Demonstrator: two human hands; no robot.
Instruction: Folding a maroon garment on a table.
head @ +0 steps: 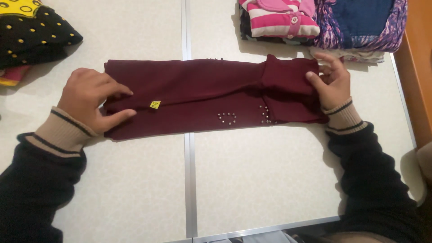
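While the maroon garment point(202, 90) lies folded into a long band across the middle of the pale worktop point(252, 180), both hands rest on its ends. It spans the metal seam point(190, 180) that runs between the two worktop panels, with roughly half of the cloth on each side of that line. The left hand point(92, 101) presses down on the garment's left end: its fingers point(119, 116) are spread and lie flat on the fabric, gripping nothing, with the thumb pointing toward a small yellow tag point(155, 105) just beside it. The right hand point(333, 81) is at the garment's right end, where a flap of cloth is folded back over the band; its thumb lies on top of that flap and the other fingers curl at the edge, so it seems to pinch the fold (how firmly, I cannot tell). Small silvery studs point(227, 118), some set in a heart shape, show on the garment's near edge, right of the seam. Beyond the garment's right end sits a pink and white striped folded piece point(279, 20), and beside that a purple and blue patterned stack point(360, 24). Beyond its left end lies a black cloth with yellow dots point(31, 38).
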